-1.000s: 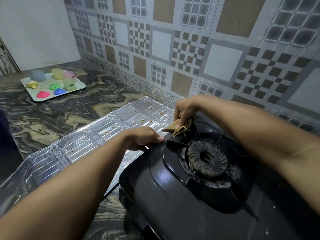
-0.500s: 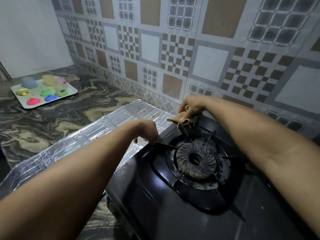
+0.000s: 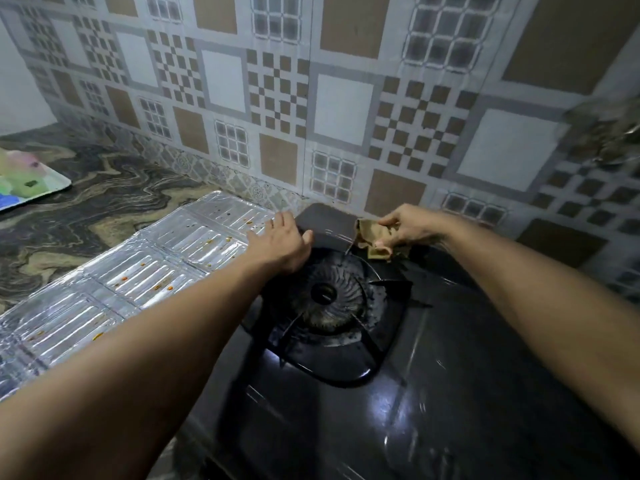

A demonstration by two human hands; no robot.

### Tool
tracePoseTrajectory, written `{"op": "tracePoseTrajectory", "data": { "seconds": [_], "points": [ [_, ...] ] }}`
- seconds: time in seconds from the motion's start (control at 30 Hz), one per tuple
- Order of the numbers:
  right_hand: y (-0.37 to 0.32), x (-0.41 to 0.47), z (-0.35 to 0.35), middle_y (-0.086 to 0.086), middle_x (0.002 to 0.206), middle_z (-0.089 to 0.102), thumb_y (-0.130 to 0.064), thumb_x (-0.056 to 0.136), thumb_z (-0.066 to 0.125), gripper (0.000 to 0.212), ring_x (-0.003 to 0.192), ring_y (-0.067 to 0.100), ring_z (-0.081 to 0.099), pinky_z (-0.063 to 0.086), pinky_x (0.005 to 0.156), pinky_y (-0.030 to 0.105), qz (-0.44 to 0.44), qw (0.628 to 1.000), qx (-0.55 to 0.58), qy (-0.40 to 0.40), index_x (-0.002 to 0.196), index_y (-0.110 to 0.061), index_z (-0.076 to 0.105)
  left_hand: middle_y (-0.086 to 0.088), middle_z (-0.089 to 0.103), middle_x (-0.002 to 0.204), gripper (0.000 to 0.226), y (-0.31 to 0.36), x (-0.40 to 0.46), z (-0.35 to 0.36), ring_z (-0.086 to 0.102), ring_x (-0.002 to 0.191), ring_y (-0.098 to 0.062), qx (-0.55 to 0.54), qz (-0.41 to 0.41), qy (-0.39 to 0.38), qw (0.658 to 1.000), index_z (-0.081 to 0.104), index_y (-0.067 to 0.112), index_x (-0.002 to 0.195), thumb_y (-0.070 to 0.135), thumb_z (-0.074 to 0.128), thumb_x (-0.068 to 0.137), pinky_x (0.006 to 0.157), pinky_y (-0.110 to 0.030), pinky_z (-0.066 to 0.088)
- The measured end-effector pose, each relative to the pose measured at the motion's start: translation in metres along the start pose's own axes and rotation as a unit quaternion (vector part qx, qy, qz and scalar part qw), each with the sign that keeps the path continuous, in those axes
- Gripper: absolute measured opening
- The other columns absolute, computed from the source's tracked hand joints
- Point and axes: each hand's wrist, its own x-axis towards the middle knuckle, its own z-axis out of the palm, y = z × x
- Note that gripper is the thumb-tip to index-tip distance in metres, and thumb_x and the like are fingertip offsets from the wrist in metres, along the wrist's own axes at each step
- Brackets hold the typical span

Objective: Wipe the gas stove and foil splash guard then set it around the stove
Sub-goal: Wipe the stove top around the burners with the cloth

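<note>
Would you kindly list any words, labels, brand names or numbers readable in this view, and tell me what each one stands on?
None can be read.
Black gas stove: no brand or label visible on its top.
Silver foil splash guard: only embossed ridges and orange food specks.
Patterned wall tiles: geometric patterns, no lettering.
White tray of colourful shapes: blurred, one small dark mark, unreadable.

A black gas stove [image 3: 398, 393] with a grimy round burner [image 3: 325, 294] sits against the tiled wall. Beside it, to the left, a silver foil splash guard [image 3: 131, 271] lies flat on the counter, speckled with orange food spots.
</note>
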Motion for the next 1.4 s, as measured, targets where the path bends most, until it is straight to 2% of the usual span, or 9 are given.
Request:
{"op": "tracePoseTrajectory", "data": {
  "seconds": [0.17, 0.23, 0.3, 0.37, 0.53, 0.7, 1.0, 1.27, 1.4],
  "points": [
    [0.001, -0.012, 0.010, 0.011, 0.110, 0.067, -0.032, 0.088, 0.068, 0.040, 0.101, 0.029, 0.063, 0.047, 0.083, 0.033, 0.013, 1.000, -0.002, 0.011, 0.119, -0.007, 0.063, -0.017, 0.017, 0.159, 0.057, 0.021, -0.006, -0.010, 0.013, 0.148, -0.031, 0.108, 0.082, 0.051, 0.989, 0.028, 0.001, 0.146, 0.032, 0.030, 0.098, 0.115, -0.062, 0.014],
    [-0.002, -0.019, 0.015, 0.015, 0.121, 0.062, -0.029, 0.092, 0.063, 0.042, 0.108, 0.029, 0.058, 0.044, 0.087, 0.032, 0.008, 1.000, -0.006, 0.016, 0.127, -0.006, 0.055, -0.018, 0.021, 0.157, 0.057, 0.044, -0.010, -0.012, 0.014, 0.148, -0.030, 0.101, 0.140, 0.056, 0.983, 0.032, 0.001, 0.144, 0.035, 0.033, 0.097, 0.116, -0.059, 0.013],
    [0.002, -0.035, 0.019, 0.016, 0.143, 0.047, -0.025, 0.096, 0.058, 0.058, 0.125, 0.028, 0.048, 0.037, 0.099, 0.029, 0.000, 1.000, -0.011, 0.011, 0.146, -0.008, 0.035, -0.017, 0.020, 0.159, 0.060, 0.070, -0.017, -0.005, 0.014, 0.148, -0.029, 0.089, 0.187, 0.039, 0.978, 0.032, 0.000, 0.144, 0.040, 0.032, 0.099, 0.117, -0.056, 0.013],
    [0.015, -0.054, 0.021, 0.014, 0.152, 0.036, -0.023, 0.098, 0.055, 0.067, 0.134, 0.027, 0.040, 0.030, 0.105, 0.025, 0.000, 1.000, -0.026, 0.005, 0.153, -0.009, 0.019, -0.017, 0.014, 0.161, 0.066, 0.093, -0.025, 0.007, 0.008, 0.150, -0.029, 0.077, 0.207, 0.009, 0.975, 0.025, 0.000, 0.148, 0.044, 0.028, 0.100, 0.119, -0.054, 0.008],
    [0.072, -0.107, 0.022, 0.013, 0.162, 0.007, -0.029, 0.100, 0.049, 0.071, 0.149, 0.023, 0.011, 0.007, 0.117, 0.026, 0.061, 0.996, -0.058, -0.001, 0.154, -0.005, 0.009, -0.015, 0.002, 0.163, 0.071, 0.125, -0.043, 0.026, -0.004, 0.151, -0.027, 0.083, 0.220, -0.044, 0.971, 0.009, 0.000, 0.154, 0.044, 0.023, 0.100, 0.120, -0.051, -0.003],
    [0.082, -0.132, 0.041, 0.001, 0.161, -0.019, -0.035, 0.105, 0.029, 0.063, 0.148, 0.020, -0.016, -0.006, 0.117, 0.049, 0.140, 0.988, -0.066, -0.002, 0.154, -0.020, -0.008, -0.013, -0.005, 0.163, 0.069, 0.140, -0.045, 0.035, -0.011, 0.150, -0.028, 0.104, 0.208, -0.094, 0.968, 0.004, 0.002, 0.154, 0.045, 0.016, 0.101, 0.118, -0.056, -0.007],
    [0.039, -0.182, 0.080, -0.008, 0.161, -0.016, -0.031, 0.105, 0.022, 0.055, 0.148, 0.015, -0.016, -0.008, 0.119, 0.044, 0.105, 0.994, -0.038, 0.014, 0.154, -0.032, -0.002, -0.014, -0.004, 0.163, 0.065, 0.140, -0.032, 0.042, -0.007, 0.150, -0.032, 0.092, 0.209, -0.116, 0.967, 0.010, 0.000, 0.153, 0.038, 0.018, 0.100, 0.118, -0.056, -0.002],
    [0.082, -0.190, 0.070, -0.006, 0.161, -0.018, -0.047, 0.101, 0.015, 0.056, 0.148, 0.025, -0.016, -0.008, 0.118, 0.050, 0.310, 0.949, 0.000, 0.061, 0.152, -0.039, -0.007, -0.013, 0.000, 0.163, 0.063, 0.139, -0.035, 0.041, -0.003, 0.150, -0.032, 0.100, 0.226, -0.130, 0.960, 0.015, 0.000, 0.152, 0.037, 0.019, 0.102, 0.118, -0.058, 0.002],
    [0.048, -0.188, 0.082, -0.006, 0.161, -0.018, -0.045, 0.103, 0.016, 0.055, 0.148, 0.028, -0.018, -0.010, 0.116, 0.053, 0.285, 0.956, 0.015, 0.064, 0.152, -0.040, -0.007, -0.014, 0.004, 0.163, 0.063, 0.141, -0.034, 0.041, -0.001, 0.150, -0.033, 0.104, 0.228, -0.129, 0.959, 0.015, 0.001, 0.152, 0.038, 0.018, 0.102, 0.118, -0.059, 0.003]
  ]
}}
